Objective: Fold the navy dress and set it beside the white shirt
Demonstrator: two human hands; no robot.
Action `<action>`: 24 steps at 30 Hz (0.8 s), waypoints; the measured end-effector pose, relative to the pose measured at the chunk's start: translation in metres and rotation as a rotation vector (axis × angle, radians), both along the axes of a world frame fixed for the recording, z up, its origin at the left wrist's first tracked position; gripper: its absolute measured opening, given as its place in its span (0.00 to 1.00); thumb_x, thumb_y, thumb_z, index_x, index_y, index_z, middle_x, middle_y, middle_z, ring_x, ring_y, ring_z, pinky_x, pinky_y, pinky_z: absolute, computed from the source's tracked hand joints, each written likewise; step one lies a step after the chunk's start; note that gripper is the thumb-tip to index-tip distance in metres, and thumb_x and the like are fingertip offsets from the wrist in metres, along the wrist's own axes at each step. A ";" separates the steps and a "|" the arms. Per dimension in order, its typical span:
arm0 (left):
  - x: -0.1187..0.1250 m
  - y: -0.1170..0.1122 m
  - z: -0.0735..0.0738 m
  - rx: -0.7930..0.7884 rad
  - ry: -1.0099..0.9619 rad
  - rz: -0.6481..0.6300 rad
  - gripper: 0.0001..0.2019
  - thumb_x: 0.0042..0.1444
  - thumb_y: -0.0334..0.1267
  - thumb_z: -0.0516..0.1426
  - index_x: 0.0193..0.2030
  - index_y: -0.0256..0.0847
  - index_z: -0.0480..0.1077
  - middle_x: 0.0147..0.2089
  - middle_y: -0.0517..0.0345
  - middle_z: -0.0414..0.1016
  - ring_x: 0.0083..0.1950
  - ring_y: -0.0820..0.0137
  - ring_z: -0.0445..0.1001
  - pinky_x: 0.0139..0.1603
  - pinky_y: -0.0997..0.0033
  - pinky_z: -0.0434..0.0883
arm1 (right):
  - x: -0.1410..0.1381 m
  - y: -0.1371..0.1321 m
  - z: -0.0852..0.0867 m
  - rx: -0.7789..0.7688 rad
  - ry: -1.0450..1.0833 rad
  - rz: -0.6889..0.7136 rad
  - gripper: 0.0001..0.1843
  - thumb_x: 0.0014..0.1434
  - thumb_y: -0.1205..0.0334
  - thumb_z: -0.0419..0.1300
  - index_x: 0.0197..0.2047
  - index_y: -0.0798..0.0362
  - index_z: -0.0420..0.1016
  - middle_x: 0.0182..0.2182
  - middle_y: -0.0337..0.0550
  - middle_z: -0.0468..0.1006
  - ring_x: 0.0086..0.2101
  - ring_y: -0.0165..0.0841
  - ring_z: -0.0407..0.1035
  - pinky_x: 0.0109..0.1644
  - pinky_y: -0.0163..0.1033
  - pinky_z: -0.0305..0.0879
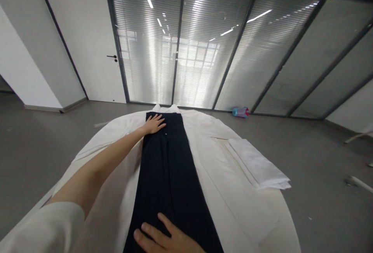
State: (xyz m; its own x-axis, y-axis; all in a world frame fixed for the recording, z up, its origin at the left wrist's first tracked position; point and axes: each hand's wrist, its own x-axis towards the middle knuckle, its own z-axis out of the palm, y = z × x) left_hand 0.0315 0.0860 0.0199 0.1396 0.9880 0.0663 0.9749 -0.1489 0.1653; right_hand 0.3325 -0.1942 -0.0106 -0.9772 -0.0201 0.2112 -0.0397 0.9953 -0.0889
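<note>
The long, dark navy cloth trousers (pixel 175 167) lie lengthwise down the middle of the rounded, pale counter (pixel 282 222), their waistband at the far end and their lower part running out of view at the near edge. The step in hand looks like pressing them flat and straight; the next move probably calls for steady, light palms, so that the fabric neither wrinkles nor slides. The left hand (pixel 155 124) rests palm down just below the waistband, fingers spread, pinching nothing. The right hand (pixel 171 241), partly cut off by the bottom edge, is over the nearer part of the trousers, fingers apart and gripping nothing visible; it seems to touch the cloth, though how firmly I cannot tell. Beneath the trousers spreads a white fabric garment (pixel 204 144), and to their right lies a folded white cloth (pixel 256 163), its corner overhanging the counter's edge.
</note>
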 end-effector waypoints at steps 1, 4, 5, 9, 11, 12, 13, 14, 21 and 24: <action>0.007 -0.009 0.003 0.038 -0.010 -0.037 0.31 0.70 0.54 0.39 0.73 0.40 0.57 0.77 0.49 0.46 0.78 0.54 0.42 0.74 0.46 0.42 | 0.002 0.002 0.003 0.009 -0.003 0.013 0.25 0.74 0.54 0.49 0.71 0.40 0.53 0.70 0.43 0.58 0.67 0.37 0.55 0.69 0.52 0.58; 0.037 -0.047 0.007 0.126 -0.055 -0.152 0.31 0.71 0.53 0.36 0.72 0.41 0.57 0.77 0.52 0.50 0.78 0.59 0.43 0.75 0.50 0.43 | 0.006 0.003 0.014 0.044 -0.019 0.024 0.23 0.74 0.53 0.48 0.70 0.41 0.55 0.70 0.45 0.58 0.68 0.38 0.54 0.69 0.54 0.56; 0.048 -0.061 0.005 0.134 -0.067 -0.172 0.31 0.71 0.54 0.36 0.73 0.41 0.55 0.77 0.52 0.49 0.78 0.58 0.42 0.75 0.49 0.43 | 0.007 0.002 0.019 0.052 -0.027 0.021 0.24 0.74 0.53 0.48 0.70 0.42 0.55 0.70 0.47 0.58 0.68 0.39 0.53 0.69 0.55 0.56; 0.091 -0.102 -0.008 0.078 -0.051 -0.234 0.34 0.69 0.60 0.38 0.75 0.44 0.50 0.78 0.52 0.45 0.78 0.52 0.38 0.73 0.39 0.39 | 0.010 -0.007 0.040 0.022 -0.075 0.012 0.26 0.74 0.52 0.48 0.71 0.48 0.54 0.71 0.53 0.55 0.69 0.41 0.49 0.70 0.57 0.52; 0.104 -0.109 -0.013 0.058 -0.021 -0.255 0.34 0.69 0.61 0.39 0.75 0.46 0.51 0.77 0.51 0.46 0.78 0.50 0.38 0.72 0.34 0.36 | 0.010 -0.011 0.051 -0.025 -0.109 0.002 0.28 0.73 0.52 0.50 0.72 0.49 0.53 0.72 0.54 0.52 0.70 0.42 0.47 0.71 0.57 0.49; 0.108 -0.111 -0.013 0.054 -0.010 -0.255 0.33 0.69 0.60 0.40 0.75 0.47 0.51 0.77 0.51 0.47 0.78 0.49 0.38 0.72 0.32 0.35 | 0.011 -0.013 0.056 -0.052 -0.127 -0.006 0.30 0.72 0.51 0.52 0.73 0.49 0.52 0.72 0.54 0.51 0.70 0.43 0.46 0.71 0.58 0.48; 0.111 -0.112 -0.011 0.053 -0.003 -0.249 0.33 0.70 0.59 0.40 0.75 0.46 0.52 0.77 0.50 0.47 0.78 0.49 0.38 0.71 0.31 0.35 | 0.011 -0.014 0.061 -0.079 -0.144 -0.010 0.32 0.71 0.50 0.53 0.73 0.50 0.52 0.72 0.55 0.51 0.71 0.43 0.45 0.71 0.58 0.47; 0.112 -0.115 -0.008 0.054 -0.002 -0.244 0.32 0.70 0.58 0.40 0.75 0.46 0.52 0.77 0.50 0.48 0.78 0.48 0.38 0.71 0.31 0.36 | 0.011 -0.015 0.066 -0.107 -0.153 -0.008 0.34 0.70 0.48 0.54 0.73 0.50 0.53 0.72 0.55 0.51 0.71 0.44 0.44 0.71 0.58 0.46; 0.106 -0.231 0.018 -0.016 -0.125 -0.498 0.31 0.71 0.54 0.45 0.76 0.45 0.48 0.77 0.49 0.46 0.78 0.56 0.39 0.74 0.42 0.41 | 0.042 -0.006 0.083 -0.297 -0.020 -0.034 0.25 0.71 0.49 0.53 0.64 0.54 0.69 0.55 0.49 0.77 0.56 0.36 0.68 0.64 0.44 0.59; 0.104 -0.312 0.026 -0.064 -0.147 -0.648 0.33 0.68 0.54 0.52 0.76 0.49 0.48 0.77 0.48 0.46 0.77 0.53 0.41 0.74 0.39 0.41 | 0.072 -0.005 0.083 -0.318 0.027 -0.166 0.19 0.69 0.56 0.56 0.60 0.52 0.73 0.51 0.49 0.78 0.53 0.37 0.69 0.60 0.46 0.63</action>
